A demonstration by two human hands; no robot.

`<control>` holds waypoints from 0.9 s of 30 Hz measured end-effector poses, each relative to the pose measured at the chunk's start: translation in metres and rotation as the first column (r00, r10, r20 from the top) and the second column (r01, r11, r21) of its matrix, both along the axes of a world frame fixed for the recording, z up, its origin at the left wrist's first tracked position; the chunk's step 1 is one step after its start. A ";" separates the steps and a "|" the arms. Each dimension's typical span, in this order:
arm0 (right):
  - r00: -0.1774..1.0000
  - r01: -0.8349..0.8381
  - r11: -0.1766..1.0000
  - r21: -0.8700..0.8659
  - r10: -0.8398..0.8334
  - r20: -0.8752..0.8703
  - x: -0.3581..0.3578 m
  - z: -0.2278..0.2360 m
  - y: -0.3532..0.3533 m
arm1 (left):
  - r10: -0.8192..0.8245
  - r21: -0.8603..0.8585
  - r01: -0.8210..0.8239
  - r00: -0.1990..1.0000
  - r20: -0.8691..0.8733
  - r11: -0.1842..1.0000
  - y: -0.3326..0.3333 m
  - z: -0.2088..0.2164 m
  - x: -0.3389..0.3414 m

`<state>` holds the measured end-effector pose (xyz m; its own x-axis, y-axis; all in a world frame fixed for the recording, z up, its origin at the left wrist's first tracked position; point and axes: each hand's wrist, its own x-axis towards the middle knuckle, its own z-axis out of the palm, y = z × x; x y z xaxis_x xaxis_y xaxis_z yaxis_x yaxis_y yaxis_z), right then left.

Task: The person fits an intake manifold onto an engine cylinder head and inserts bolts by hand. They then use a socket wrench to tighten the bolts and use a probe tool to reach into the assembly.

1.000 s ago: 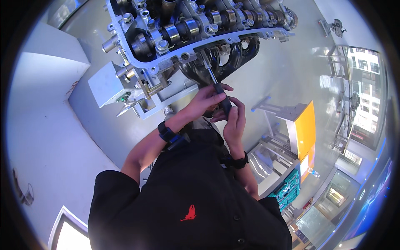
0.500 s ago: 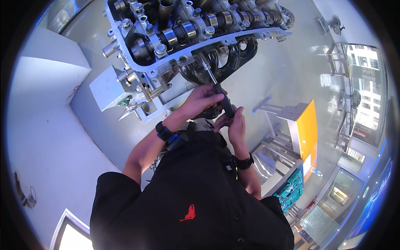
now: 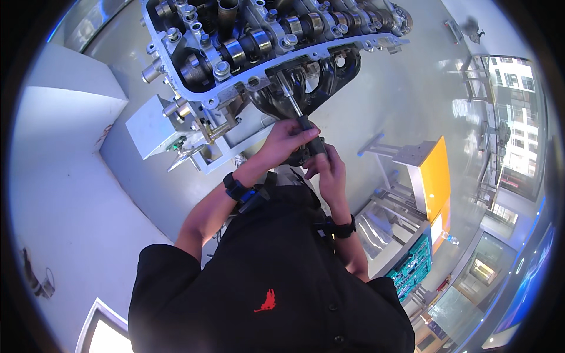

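My left hand [image 3: 283,142] is closed round the front of the black handle of a socket driver [image 3: 316,146], its thumb lying along the handle. At the handle's rear end, the fingers of my right hand [image 3: 331,175] are curled against it. A bright metal shaft [image 3: 294,106] runs up from the handle to a socket [image 3: 285,83] just under the edge of the engine cylinder head [image 3: 235,89]. The socket's tip sits by the black exhaust manifold [image 3: 331,82]; what it meets there is hidden. Camshafts with shiny lobes [image 3: 257,45] show in the open top of the head.
A grey metal box [image 3: 154,128] and stand parts are at the left below the engine. To the right stands a workbench with an orange panel [image 3: 436,176] and a teal tool tray [image 3: 414,266]. A white wall structure [image 3: 70,194] fills the far left.
My right hand has shifted up along the handle, its fingers changing their grip. My left hand keeps its hold. The whole view has moved slightly.
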<state>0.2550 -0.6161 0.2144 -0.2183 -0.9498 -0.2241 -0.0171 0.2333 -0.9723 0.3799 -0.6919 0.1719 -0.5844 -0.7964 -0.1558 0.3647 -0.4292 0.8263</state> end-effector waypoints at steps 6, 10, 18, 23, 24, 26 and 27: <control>0.994 -0.105 0.965 0.241 0.102 0.026 -0.005 0.004 -0.002 | -0.075 0.079 0.086 0.989 -0.130 0.993 -0.003 -0.002 0.004; 0.869 -0.144 0.990 0.010 0.131 -0.477 -0.004 -0.009 -0.002 | -0.096 -0.006 0.095 0.995 -0.034 0.995 -0.006 0.001 0.012; 0.392 -0.431 0.877 0.212 -0.030 0.920 -0.019 -0.011 -0.006 | 0.015 -0.006 -0.014 0.992 0.124 1.000 -0.001 -0.002 0.000; 0.849 -0.199 0.935 0.292 0.016 0.528 -0.015 -0.009 -0.006 | -0.074 0.099 0.085 0.991 -0.110 0.991 0.001 0.014 0.002; 0.920 -0.137 0.948 0.289 0.014 0.391 -0.012 -0.007 -0.006 | -0.110 0.064 0.113 0.992 -0.056 0.992 -0.001 0.009 0.005; 0.991 -0.025 0.998 0.054 0.032 -0.128 -0.002 -0.005 -0.004 | -0.138 0.030 0.138 0.990 0.000 0.990 -0.003 0.008 0.006; 0.796 -0.045 0.977 -0.211 -0.092 -0.598 0.001 -0.004 -0.004 | -0.120 -0.033 0.125 0.983 0.137 0.992 -0.004 0.009 0.005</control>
<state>0.2558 -0.6201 0.2106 -0.2660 -0.9510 0.1573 -0.6106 0.0400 -0.7909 0.3848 -0.6958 0.1812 -0.6538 -0.7274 -0.2084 0.1955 -0.4284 0.8822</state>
